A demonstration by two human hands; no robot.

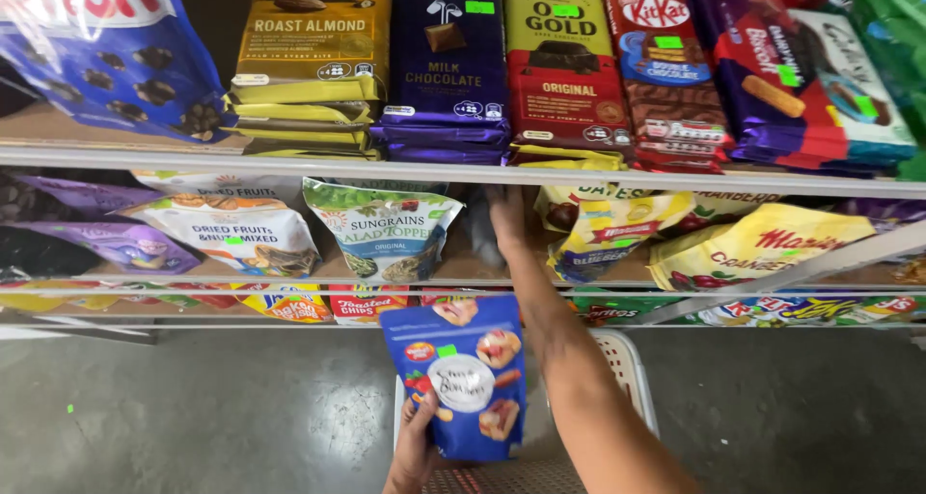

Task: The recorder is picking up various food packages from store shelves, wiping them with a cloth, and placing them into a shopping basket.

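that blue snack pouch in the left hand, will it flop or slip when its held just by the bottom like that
The blue pouch probably keeps its shape: it stands upright above the left hand, which grips only its lower edge. Its glossy film looks slippery, so a loose pinch may slide. It looks puffy, so it is likely light for its size.

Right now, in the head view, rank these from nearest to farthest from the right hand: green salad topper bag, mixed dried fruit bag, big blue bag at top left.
1. Green salad topper bag, just left of the right hand.
2. Mixed dried fruit bag, further left, same shelf.
3. Big blue bag, upper shelf, far left.
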